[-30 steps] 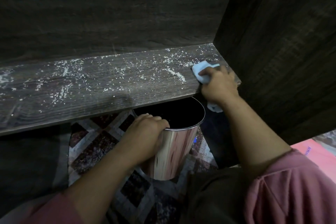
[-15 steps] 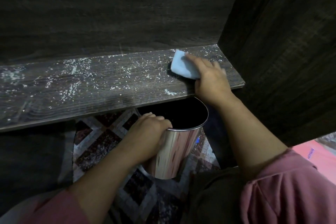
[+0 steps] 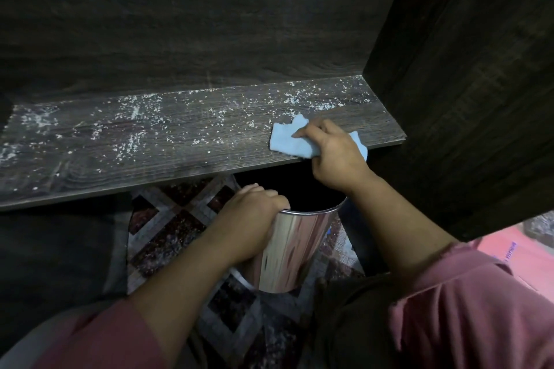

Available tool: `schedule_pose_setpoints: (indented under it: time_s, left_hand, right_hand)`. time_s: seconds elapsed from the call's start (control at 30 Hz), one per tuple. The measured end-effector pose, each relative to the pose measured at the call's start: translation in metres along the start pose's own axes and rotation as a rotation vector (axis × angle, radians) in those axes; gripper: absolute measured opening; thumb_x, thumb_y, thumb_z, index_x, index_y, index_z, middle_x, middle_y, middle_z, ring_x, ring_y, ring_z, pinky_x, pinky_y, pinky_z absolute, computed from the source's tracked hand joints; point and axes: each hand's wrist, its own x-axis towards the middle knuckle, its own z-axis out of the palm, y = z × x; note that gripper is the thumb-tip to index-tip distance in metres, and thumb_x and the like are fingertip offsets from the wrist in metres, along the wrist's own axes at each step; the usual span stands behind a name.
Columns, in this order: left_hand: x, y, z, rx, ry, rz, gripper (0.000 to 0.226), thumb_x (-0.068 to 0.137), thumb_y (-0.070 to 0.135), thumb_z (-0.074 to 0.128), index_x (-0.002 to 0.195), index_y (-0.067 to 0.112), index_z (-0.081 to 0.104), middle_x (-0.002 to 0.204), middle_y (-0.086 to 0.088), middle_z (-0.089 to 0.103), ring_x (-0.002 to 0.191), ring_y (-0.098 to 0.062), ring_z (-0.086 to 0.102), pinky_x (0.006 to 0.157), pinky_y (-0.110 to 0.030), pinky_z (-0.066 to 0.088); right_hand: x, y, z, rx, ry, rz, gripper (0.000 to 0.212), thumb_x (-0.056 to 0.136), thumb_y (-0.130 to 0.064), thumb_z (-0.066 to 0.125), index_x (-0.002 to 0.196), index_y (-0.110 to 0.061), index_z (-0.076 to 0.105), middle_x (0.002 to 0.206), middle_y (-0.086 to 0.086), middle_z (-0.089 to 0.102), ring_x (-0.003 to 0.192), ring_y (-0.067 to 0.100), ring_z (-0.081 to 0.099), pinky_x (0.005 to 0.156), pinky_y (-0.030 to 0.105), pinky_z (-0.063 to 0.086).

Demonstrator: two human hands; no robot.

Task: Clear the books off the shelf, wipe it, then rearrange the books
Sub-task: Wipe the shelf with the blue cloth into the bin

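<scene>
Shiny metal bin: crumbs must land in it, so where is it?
Head view, right of centre: shiny metal bin just below the front edge of the dark wooden shelf, left hand gripping its rim.

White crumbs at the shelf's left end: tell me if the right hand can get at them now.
Probably yes: nothing stands on the shelf between the right hand, holding the blue cloth, and those crumbs; a long stretch though.
</scene>
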Motion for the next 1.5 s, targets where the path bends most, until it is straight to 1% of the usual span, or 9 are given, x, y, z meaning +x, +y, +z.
schedule_pose_setpoints:
  time_s: [0.2,0.37,0.6,0.77,0.97,1.17,1.27,1.4,1.5]
  left_hand:
    - [-0.003,0.000,-0.001,-0.004,0.023,0.010,0.033,0.075,0.004,0.058,0.102,0.021,0.064,0.096,0.003,0.062,0.098,-0.020,0.057,0.109,-0.026,0.025]
    - [-0.004,-0.002,-0.001,-0.014,0.036,0.000,0.036,0.075,0.002,0.057,0.103,0.023,0.065,0.094,0.004,0.062,0.096,-0.019,0.057,0.108,-0.028,0.031]
    - [-0.009,0.001,-0.005,-0.015,0.029,0.006,0.029,0.082,0.012,0.055,0.107,0.026,0.062,0.098,0.005,0.060,0.097,-0.018,0.053,0.092,-0.028,0.036]
    - [-0.016,0.006,-0.003,0.015,0.088,0.024,0.028,0.076,0.009,0.060,0.099,0.024,0.064,0.091,0.005,0.060,0.093,-0.021,0.056,0.085,-0.032,0.039]
    - [-0.019,0.010,0.001,0.045,0.081,0.049,0.038,0.048,0.007,0.078,0.081,0.021,0.066,0.072,0.006,0.059,0.071,-0.019,0.060,0.065,-0.028,0.046]
    - [-0.022,0.015,0.007,0.037,0.073,0.082,0.035,0.054,0.003,0.075,0.080,0.023,0.062,0.073,0.007,0.056,0.071,-0.016,0.056,0.064,-0.026,0.033]
    - [-0.020,0.016,0.007,0.055,0.083,0.068,0.031,0.068,0.003,0.069,0.091,0.023,0.061,0.084,0.006,0.058,0.082,-0.018,0.055,0.070,-0.029,0.031]
    - [-0.019,0.021,0.011,0.078,0.082,0.069,0.036,0.052,0.008,0.080,0.078,0.025,0.061,0.071,0.008,0.055,0.069,-0.015,0.056,0.062,-0.028,0.039]
    - [-0.019,0.023,0.019,0.094,0.141,0.095,0.035,0.051,0.009,0.081,0.076,0.026,0.065,0.067,0.009,0.054,0.066,-0.015,0.055,0.060,-0.028,0.041]
  right_hand:
    - [-0.009,-0.012,-0.019,0.060,-0.044,0.013,0.055,0.074,0.004,0.051,0.118,-0.026,0.065,0.121,0.005,0.058,0.110,0.030,0.055,0.093,0.040,0.046]
    - [0.001,0.004,-0.042,-0.001,0.201,0.090,0.064,0.075,0.003,0.049,0.129,-0.030,0.060,0.127,0.004,0.054,0.115,0.032,0.052,0.100,0.043,0.043]
    - [-0.001,-0.004,-0.012,-0.150,-0.163,0.062,0.067,0.082,-0.011,0.053,0.139,-0.044,0.045,0.148,-0.002,0.038,0.131,0.029,0.035,0.109,0.048,0.029]
    - [-0.008,-0.013,-0.011,-0.090,-0.168,-0.002,0.062,0.080,-0.005,0.052,0.127,-0.044,0.059,0.139,0.001,0.049,0.121,0.031,0.043,0.103,0.043,0.037]
    - [-0.018,-0.015,-0.023,0.030,-0.238,-0.009,0.060,0.081,0.005,0.047,0.117,-0.039,0.068,0.129,-0.003,0.052,0.121,0.024,0.044,0.105,0.035,0.037]
    - [-0.003,-0.003,-0.032,-0.021,0.137,0.078,0.060,0.084,0.000,0.047,0.128,-0.039,0.060,0.139,0.002,0.047,0.119,0.032,0.042,0.102,0.046,0.041]
    - [0.008,0.009,-0.025,-0.119,0.107,0.181,0.069,0.085,0.000,0.047,0.144,-0.037,0.041,0.151,0.005,0.031,0.128,0.033,0.032,0.105,0.051,0.035]
    - [0.017,0.015,-0.006,-0.079,0.056,0.212,0.070,0.091,-0.030,0.052,0.153,-0.025,0.020,0.154,0.015,0.025,0.134,0.037,0.031,0.112,0.046,0.026]
    - [0.024,0.018,-0.004,-0.136,-0.019,0.213,0.060,0.090,-0.039,0.040,0.148,-0.028,0.034,0.147,0.013,0.036,0.131,0.034,0.036,0.110,0.039,0.027]
